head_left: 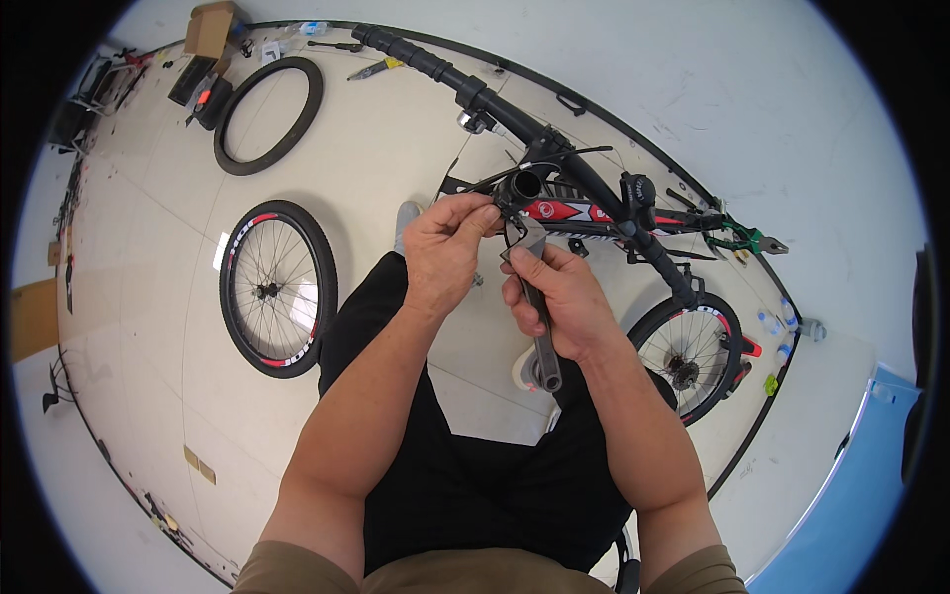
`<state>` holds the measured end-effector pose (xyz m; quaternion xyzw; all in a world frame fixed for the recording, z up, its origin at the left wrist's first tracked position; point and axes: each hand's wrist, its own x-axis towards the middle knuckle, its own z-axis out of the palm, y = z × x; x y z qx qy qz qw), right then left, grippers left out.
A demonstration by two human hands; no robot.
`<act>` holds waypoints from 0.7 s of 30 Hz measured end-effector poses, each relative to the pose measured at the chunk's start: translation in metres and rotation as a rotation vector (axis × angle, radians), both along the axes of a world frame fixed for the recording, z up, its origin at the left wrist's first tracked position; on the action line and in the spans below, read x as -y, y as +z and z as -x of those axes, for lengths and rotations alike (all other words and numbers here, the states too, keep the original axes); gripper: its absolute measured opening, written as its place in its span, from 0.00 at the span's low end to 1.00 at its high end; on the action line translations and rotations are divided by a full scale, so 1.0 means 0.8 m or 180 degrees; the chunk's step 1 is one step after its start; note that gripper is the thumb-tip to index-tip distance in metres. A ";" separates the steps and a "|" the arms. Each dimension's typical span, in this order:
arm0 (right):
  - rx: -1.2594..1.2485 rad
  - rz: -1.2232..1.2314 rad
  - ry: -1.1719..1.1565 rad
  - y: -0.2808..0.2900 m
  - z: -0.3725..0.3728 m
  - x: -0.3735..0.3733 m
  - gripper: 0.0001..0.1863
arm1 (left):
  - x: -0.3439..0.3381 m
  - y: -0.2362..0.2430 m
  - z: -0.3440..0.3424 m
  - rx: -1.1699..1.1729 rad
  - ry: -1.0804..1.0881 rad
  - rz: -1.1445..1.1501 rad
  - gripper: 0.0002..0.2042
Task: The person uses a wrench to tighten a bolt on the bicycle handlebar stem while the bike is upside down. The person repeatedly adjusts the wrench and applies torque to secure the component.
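A bicycle frame (584, 211) in red, black and white lies in front of me, its black handlebar (421, 61) slanting across from upper left to lower right. My right hand (566, 305) grips a grey adjustable wrench (540, 344), whose jaw end points up toward the frame's front end. The fingers of my left hand (447, 243) are pinched together beside the open head tube (525, 184), close to the wrench jaws. Whatever they hold is hidden behind the fingertips. A thin black cable or bracket loops between both hands.
One wheel with a tyre (279, 289) stands at left, and a loose tyre (269, 116) lies beyond it. At right is a second wheel (688, 358). Green-handled pliers (757, 241) lie near the wall. A cardboard box (213, 32) sits at the far left, with tools and bottles along the wall.
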<state>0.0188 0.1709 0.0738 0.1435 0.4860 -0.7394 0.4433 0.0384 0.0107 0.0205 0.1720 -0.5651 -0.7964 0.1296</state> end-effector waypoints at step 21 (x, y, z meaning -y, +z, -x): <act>0.0127 0.0249 0.0022 0.000 0.002 -0.003 0.14 | 0.000 -0.002 0.000 -0.0045 -0.0022 -0.0051 0.05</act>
